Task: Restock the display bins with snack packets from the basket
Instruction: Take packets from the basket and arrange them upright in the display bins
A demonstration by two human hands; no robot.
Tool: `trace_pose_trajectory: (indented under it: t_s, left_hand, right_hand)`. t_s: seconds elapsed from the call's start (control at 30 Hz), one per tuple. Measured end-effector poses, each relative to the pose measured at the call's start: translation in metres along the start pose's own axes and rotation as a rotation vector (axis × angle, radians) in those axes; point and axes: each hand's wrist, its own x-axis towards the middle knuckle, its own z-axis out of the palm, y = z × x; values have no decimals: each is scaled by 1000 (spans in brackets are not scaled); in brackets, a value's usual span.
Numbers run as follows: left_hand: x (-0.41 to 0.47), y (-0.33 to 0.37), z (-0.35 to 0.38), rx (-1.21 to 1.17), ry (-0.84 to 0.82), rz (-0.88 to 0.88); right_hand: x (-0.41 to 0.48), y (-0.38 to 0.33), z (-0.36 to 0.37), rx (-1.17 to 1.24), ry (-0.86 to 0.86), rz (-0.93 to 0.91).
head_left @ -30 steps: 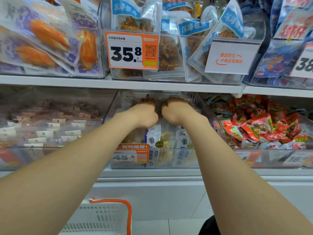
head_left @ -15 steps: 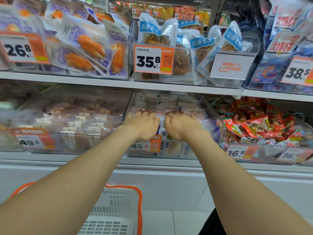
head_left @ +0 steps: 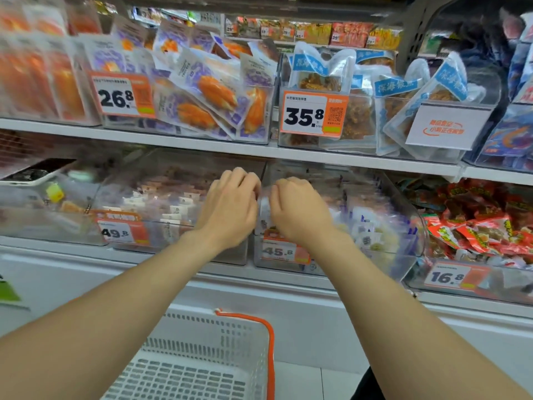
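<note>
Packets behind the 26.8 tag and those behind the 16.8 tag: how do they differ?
The 26.8 packets are larger, pale with purple print and orange food showing; the 16.8 packets are smaller and red. The 26.8 packets sit on the upper shelf, the 16.8 packets on the lower shelf. Both lie loosely heaped.

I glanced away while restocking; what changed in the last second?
Both hands drew back from the rear of the clear plastic bin tagged 45.8 to its front left corner. The left hand is over the wall beside the clear 49.8 bin, the right hand inside. Fingers curled; blur hides any grip. The bins and the white, orange-rimmed basket stayed.
</note>
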Motion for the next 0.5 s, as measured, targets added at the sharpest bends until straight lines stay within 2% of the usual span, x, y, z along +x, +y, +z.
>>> trace_pose_trajectory:
  t_s: [0.1, 0.27, 0.4, 0.5]
  left_hand:
    - [-13, -48, -15, 93, -79, -156]
    - [-39, -131, -25, 256, -299, -460]
    - [-42, -153, -23, 336, -552, -501]
    - [-37, -162, -19, 228, -639, -504]
  right_hand:
    - [5, -40, 12, 34, -66, -105]
    - [26, -83, 40, 67, -178, -142]
    - [42, -106, 73, 48, -257, -95]
    - [53, -106, 95, -7, -321, 93]
